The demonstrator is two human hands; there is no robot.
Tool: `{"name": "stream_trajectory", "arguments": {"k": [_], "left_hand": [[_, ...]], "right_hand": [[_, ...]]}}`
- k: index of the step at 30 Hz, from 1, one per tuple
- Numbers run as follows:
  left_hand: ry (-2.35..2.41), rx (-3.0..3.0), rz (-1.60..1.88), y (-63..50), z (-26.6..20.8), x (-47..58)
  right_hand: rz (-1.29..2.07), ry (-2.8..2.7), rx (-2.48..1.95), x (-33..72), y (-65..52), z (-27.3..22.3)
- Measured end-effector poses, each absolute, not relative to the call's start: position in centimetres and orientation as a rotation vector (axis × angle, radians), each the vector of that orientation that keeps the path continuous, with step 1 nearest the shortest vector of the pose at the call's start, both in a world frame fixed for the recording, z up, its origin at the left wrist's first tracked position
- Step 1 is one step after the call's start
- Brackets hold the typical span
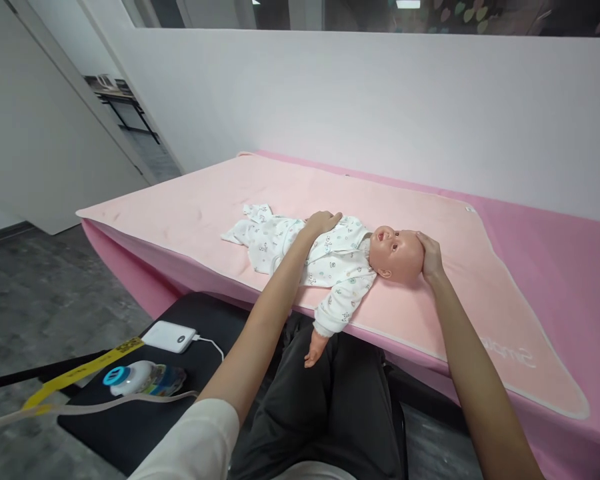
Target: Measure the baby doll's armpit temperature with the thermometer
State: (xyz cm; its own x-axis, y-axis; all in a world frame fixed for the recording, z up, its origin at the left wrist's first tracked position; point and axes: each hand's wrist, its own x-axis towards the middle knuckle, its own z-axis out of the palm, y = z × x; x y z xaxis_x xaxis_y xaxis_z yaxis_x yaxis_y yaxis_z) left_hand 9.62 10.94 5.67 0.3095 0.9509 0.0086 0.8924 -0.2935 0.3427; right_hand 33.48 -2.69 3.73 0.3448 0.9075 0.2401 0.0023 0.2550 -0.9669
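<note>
A baby doll (330,257) lies on its back on a pale pink mat, its head to the right. It is dressed in a white printed outfit. My left hand (324,222) rests on the doll's chest, fingers loosely stretched out over the cloth. At the other end, my right hand (431,259) is cupped around the crown of the doll's bald head (397,255); part of its fingers is hidden behind it. One doll arm (343,303) hangs past the near table edge over my lap. The trouser legs (267,253) of the outfit lie flat to the left.
The pale mat (180,200) covers a darker pink cloth (570,267) on the table, against a white wall. On a black chair seat (115,427) at the lower left are a white power bank (169,337) with a cable and a blue-capped bottle (145,378).
</note>
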Motion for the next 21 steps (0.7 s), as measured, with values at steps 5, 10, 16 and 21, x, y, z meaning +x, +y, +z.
{"name": "stream_trajectory", "arguments": {"k": [5,10,16,21], "left_hand": [[1.680,2.286,0.317,10.9,5.5,9.6],[1.653,2.297,0.316,10.8,5.6,9.7],[1.656,2.294,0.310,10.8,5.7,9.7],[1.658,2.294,0.317,10.8,5.7,9.7]], "right_hand": [[0.812,-0.981,-1.136,34.1,-2.4,3.3],[0.789,-0.858,-1.061,34.9,-2.1,3.4],[0.751,-0.935,-1.107,34.4,-2.4,3.6],[0.818,-0.996,-1.149,33.7,-2.7,3.6]]}}
